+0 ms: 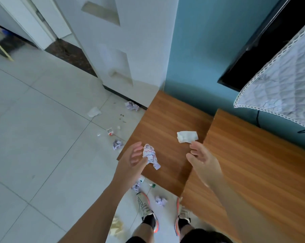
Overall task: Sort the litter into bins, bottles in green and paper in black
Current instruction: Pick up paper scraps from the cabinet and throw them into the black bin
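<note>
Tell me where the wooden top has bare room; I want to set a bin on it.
The higher wooden step, right of the right hand, is bare up to the blue wall. So is the lower top behind the white tissue. Its near part is crowded: the scribbled paper by the left hand, and the tissue.

I am seeing two papers on the table: one scribbled wad [151, 155] and one tissue [187, 136]. Four scribbled wads [132, 106] are lying on the floor.
</note>
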